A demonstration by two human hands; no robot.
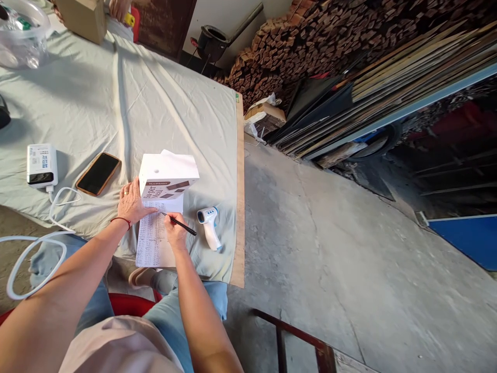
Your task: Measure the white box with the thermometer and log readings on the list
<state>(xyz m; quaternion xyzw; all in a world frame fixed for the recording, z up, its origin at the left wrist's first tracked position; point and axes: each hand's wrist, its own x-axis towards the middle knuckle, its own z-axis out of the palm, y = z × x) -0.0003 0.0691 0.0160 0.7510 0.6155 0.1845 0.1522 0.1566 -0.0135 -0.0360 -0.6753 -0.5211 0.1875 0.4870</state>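
My right hand [176, 231] grips a black pen [184, 226], its tip resting at the sheet of paper [149, 243] that is covered in rows of handwriting. My left hand [132, 203] lies beside the left edge of a white box [167, 167] with brown print on its front. Its thumb stretches over the top of the paper, and the fingers are extended, holding nothing. The box stands on the paper's far end and hides part of it. Just right of my right hand lies a white and blue infrared thermometer [210, 228].
A smartphone [98, 174] and a white power bank [41, 166] with a looping white cable [37, 240] lie to the left on the cloth-covered table [174, 114]. Across it, another person's hand [118, 8] is near a cardboard box [82, 19]. A plastic tub [23, 41] stands far left.
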